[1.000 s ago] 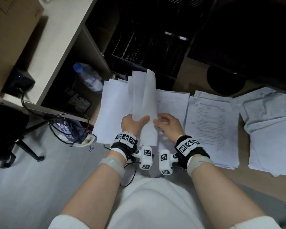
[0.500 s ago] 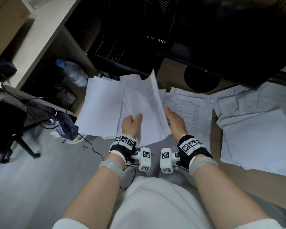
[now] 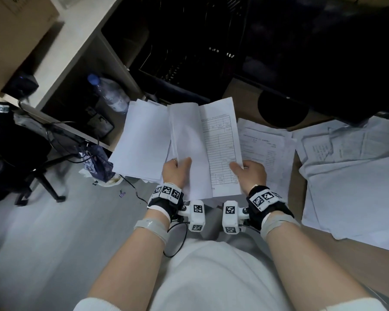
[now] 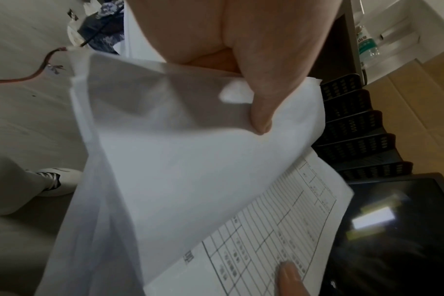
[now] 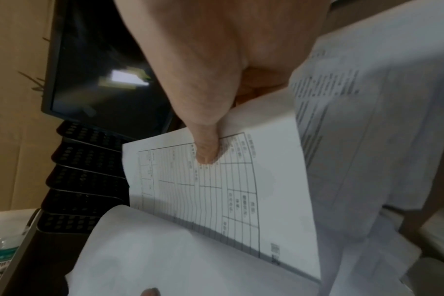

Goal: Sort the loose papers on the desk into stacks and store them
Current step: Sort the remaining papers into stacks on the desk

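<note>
I have two hands at work: my left hand (image 3: 175,172) pinches one blank sheet (image 3: 190,149) and my right hand (image 3: 252,173) pinches one printed form (image 3: 220,151), so I hold two sheets. On the desk (image 3: 238,95) I count three spreads of papers: one blank stack (image 3: 142,140) at left, one printed pile (image 3: 267,149) in the middle, one loose heap (image 3: 350,176) at right; their sheets I cannot count. One water bottle (image 3: 109,93), one monitor (image 5: 101,66), one black tray rack (image 4: 355,128) with five tiers showing, and one shoe (image 4: 56,180).
</note>
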Action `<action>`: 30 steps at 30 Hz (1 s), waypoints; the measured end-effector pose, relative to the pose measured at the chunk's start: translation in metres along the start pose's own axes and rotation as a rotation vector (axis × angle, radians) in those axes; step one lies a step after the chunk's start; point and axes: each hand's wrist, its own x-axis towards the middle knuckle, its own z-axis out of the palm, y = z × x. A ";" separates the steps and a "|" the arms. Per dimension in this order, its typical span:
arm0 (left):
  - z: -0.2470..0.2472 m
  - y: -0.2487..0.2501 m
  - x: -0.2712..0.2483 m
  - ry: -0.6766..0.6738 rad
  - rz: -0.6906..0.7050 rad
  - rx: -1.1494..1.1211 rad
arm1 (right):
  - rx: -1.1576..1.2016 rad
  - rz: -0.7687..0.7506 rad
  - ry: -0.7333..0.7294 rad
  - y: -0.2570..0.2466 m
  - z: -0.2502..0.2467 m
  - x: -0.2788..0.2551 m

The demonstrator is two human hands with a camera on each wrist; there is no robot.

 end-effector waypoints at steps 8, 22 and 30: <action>-0.060 -0.014 0.068 0.196 -0.089 0.097 | -0.059 0.291 0.042 -0.004 0.073 0.023; -0.070 0.008 0.138 -0.090 0.017 0.198 | -0.049 0.331 0.284 -0.046 0.129 0.035; -0.033 0.034 0.101 -0.346 0.179 0.198 | 0.375 0.140 -0.186 -0.088 0.102 0.031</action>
